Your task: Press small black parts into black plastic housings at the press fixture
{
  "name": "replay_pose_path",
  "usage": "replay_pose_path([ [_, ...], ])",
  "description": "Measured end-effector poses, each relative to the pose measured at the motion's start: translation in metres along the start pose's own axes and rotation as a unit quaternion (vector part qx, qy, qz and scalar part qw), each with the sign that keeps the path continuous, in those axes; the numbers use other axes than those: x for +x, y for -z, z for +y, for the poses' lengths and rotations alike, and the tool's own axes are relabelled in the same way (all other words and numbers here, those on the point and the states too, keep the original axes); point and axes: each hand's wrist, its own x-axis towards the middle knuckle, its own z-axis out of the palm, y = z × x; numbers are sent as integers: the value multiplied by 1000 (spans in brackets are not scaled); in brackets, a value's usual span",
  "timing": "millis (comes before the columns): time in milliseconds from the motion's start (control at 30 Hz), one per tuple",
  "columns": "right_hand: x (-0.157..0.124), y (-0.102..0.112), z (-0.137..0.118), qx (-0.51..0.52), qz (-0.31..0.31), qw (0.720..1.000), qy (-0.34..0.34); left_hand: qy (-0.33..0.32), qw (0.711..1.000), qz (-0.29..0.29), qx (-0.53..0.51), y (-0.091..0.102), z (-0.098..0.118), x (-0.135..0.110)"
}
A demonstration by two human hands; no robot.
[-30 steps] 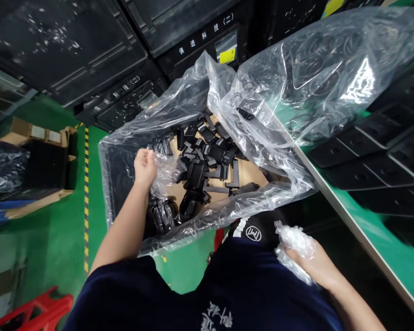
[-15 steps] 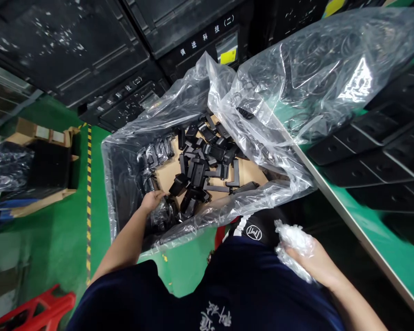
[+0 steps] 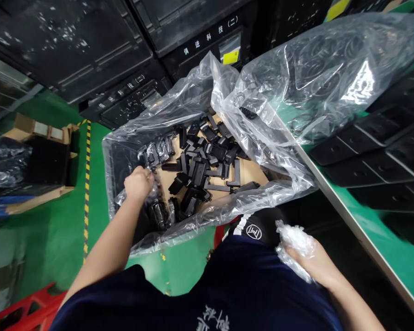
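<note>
My left hand (image 3: 138, 182) is inside a bin lined with a clear plastic liner (image 3: 224, 99), near its left wall. The fingers are closed; what they grip, among shiny film and dark parts, I cannot make out. Beside it lie film-wrapped black parts (image 3: 160, 151), with more wrapped pieces (image 3: 158, 214) below. Loose black plastic parts (image 3: 199, 174) are heaped on a cardboard sheet (image 3: 251, 171) in the bin. At the right, my right hand (image 3: 312, 264) is closed around crumpled clear plastic bags (image 3: 295, 241), held by my thigh.
Black crates with white lettering (image 3: 124, 99) stand behind the bin. On the right is a green-topped table (image 3: 376, 230) bearing black moulded parts (image 3: 362, 161) and a large clear bag (image 3: 317, 69). An open cardboard box (image 3: 24, 126) and a red plastic object (image 3: 27, 312) are at the left.
My left hand has moved up and left along the bin's left side. A dark piece now shows on the cardboard right of it, and the wrapped pieces below are more exposed. My right hand stays put.
</note>
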Motion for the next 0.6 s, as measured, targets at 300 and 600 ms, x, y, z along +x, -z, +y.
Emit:
replay_pose_path([
  [300,4,0,1,-12,-20,1000,-10,-164,899,-400,-63,-81,2,-89],
  [600,0,0,5,-7,-3,1000,-24,-199,890,-394,-112,-81,-1,-87],
])
